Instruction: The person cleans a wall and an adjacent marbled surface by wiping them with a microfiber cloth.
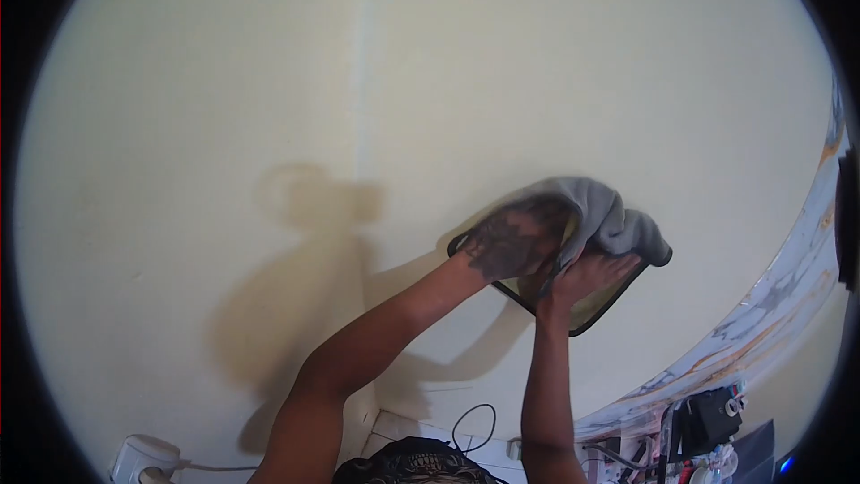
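A grey cloth (587,211) lies bunched over a small black-rimmed panel (605,309), which looks like a mirror and sits against the pale wall. My left hand (520,235) reaches in from the left with its fingers tucked into the cloth's folds, hidden from view. Just to the right, my right hand (593,274) rests flat along the cloth's lower edge, its fingers stretched out toward the right side of the rim. The cloth covers most of the panel's upper half; its lower corner shows beneath my right wrist.
A wall corner runs down left of the panel. White electrical socket (143,459) with a cord is at lower left. A thin black cable (475,426) loops at the bottom. Several small items and a black case (709,421) crowd the lower right, beside a marble-patterned strip (717,341).
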{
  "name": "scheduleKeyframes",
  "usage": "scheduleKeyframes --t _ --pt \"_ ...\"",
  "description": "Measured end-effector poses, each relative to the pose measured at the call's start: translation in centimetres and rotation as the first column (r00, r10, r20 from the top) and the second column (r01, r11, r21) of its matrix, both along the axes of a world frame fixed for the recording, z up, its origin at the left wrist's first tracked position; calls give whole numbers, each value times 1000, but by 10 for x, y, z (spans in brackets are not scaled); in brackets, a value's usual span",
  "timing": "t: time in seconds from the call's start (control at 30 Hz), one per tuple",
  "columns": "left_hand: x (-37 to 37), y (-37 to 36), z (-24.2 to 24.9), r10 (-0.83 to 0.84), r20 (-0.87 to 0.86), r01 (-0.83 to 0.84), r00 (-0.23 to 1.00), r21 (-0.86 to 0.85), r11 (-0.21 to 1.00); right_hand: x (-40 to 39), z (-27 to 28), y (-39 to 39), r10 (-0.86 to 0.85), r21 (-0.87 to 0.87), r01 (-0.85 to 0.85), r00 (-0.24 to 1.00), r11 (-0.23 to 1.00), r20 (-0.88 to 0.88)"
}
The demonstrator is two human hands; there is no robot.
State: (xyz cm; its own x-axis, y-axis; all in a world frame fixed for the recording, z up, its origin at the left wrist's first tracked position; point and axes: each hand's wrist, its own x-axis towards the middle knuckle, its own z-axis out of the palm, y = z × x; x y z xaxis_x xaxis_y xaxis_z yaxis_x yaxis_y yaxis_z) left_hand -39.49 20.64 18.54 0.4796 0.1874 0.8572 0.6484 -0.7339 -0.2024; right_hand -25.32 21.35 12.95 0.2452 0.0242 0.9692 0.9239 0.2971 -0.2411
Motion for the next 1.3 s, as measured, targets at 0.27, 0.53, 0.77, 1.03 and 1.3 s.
scheduleKeyframes --t 0.27,0.53,0.77,1.03,1.3 --pt "-61 1 41 195 500 -171 844 -94 981 -80 150 -29 245 -56 -241 908 969 340" --pt "-61 -10 -20 340 614 -295 712 -178 939 -96 150 -16 548 -326 -530 340 783 764" --pt "-19 -7 79 226 562 -245 795 -44 969 -38 203 -13 392 -31 -471 692 881 606" --pt "68 -1 125 242 440 -348 865 177 921 50 221 -2 267 196 -383 857 903 441" --pt "181 -7 134 320 350 -417 880 251 874 165 213 -1 206 174 -278 915 945 347"
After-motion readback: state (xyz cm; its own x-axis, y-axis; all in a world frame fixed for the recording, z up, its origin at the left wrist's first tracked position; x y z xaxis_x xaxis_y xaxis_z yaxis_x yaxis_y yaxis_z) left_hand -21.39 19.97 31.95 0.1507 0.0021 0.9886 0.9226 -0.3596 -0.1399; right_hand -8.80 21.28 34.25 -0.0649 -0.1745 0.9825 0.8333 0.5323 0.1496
